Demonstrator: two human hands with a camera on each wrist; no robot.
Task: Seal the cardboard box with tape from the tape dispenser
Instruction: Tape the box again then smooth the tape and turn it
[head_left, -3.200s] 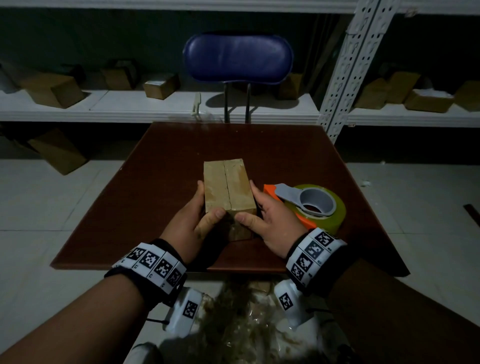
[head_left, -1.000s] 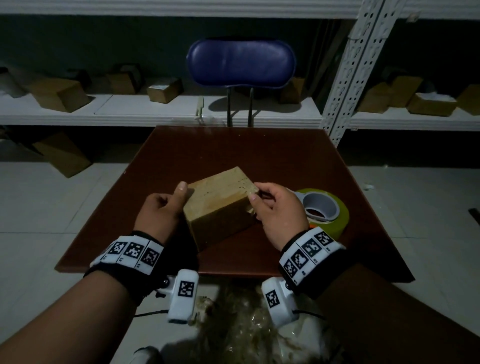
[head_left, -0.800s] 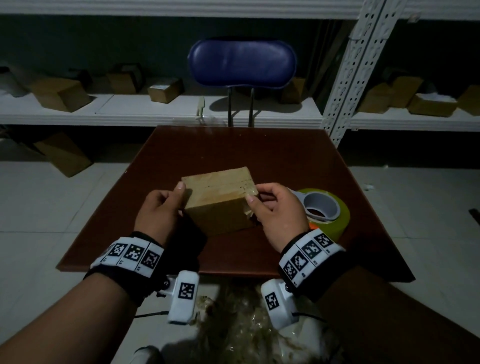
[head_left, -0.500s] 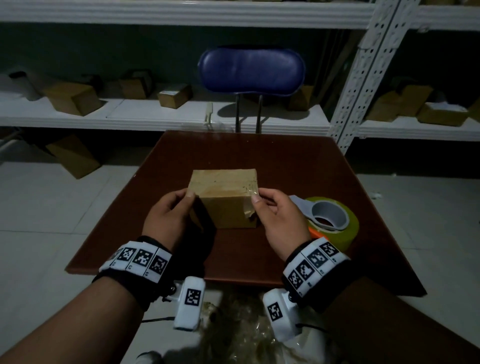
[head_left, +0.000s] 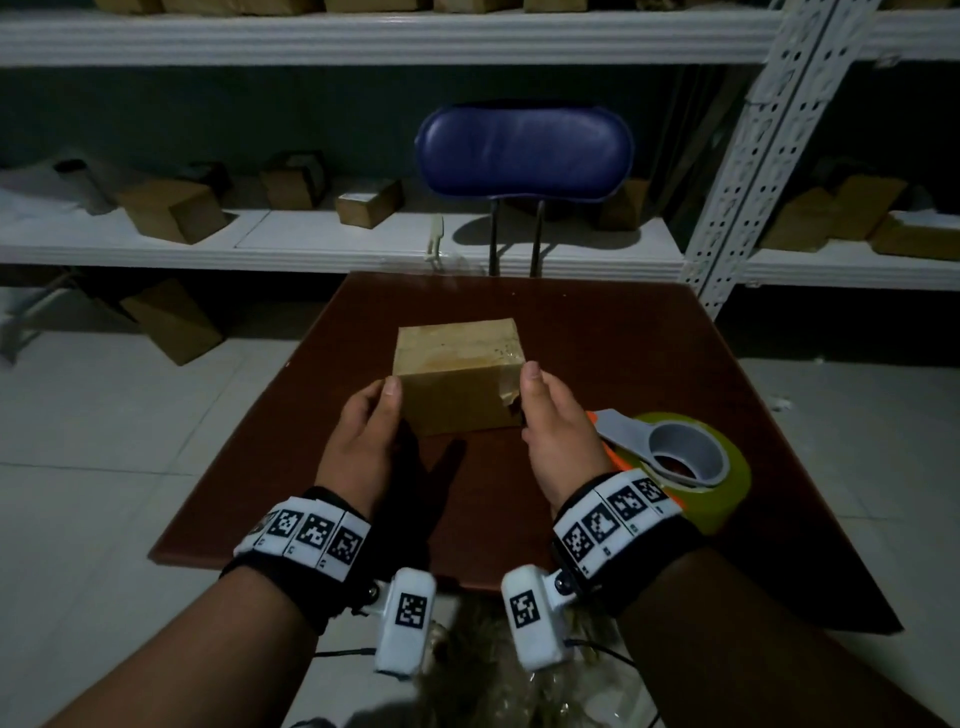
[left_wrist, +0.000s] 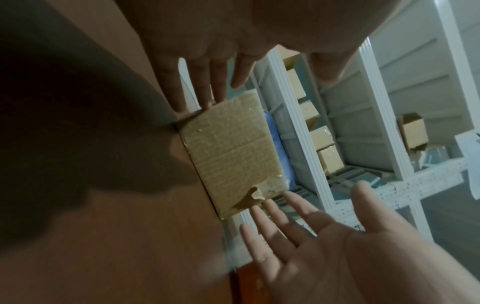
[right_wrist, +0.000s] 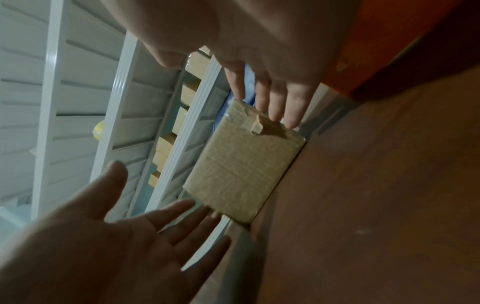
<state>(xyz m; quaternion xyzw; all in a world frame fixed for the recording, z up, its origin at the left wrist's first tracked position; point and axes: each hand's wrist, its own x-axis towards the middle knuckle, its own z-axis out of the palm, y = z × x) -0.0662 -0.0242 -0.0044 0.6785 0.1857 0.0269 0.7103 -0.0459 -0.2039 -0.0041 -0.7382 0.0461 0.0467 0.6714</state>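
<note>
The cardboard box sat on the dark red-brown surface, near its middle, with one long side turned toward the person. A strip of glossy tape ran across the box's top, and a torn, curled flap of tape stuck out from the box's near face at its right end.

The left hand was at the box's left end and the right hand at its right end. On both hands the fingers were straight and spread, gripping nothing; their tips lay at or just beside the box's end faces, and whether they actually touched could not be told. Each thumb tip stood by a near top corner of the box.

The tape dispenser, grey-handled with an orange body and a yellow-green roll, lay on the surface to the right of the box, just beyond the right wrist. Behind the box, past the far edge of the surface, stood a blue chair, with white shelving carrying more cardboard boxes.
</note>
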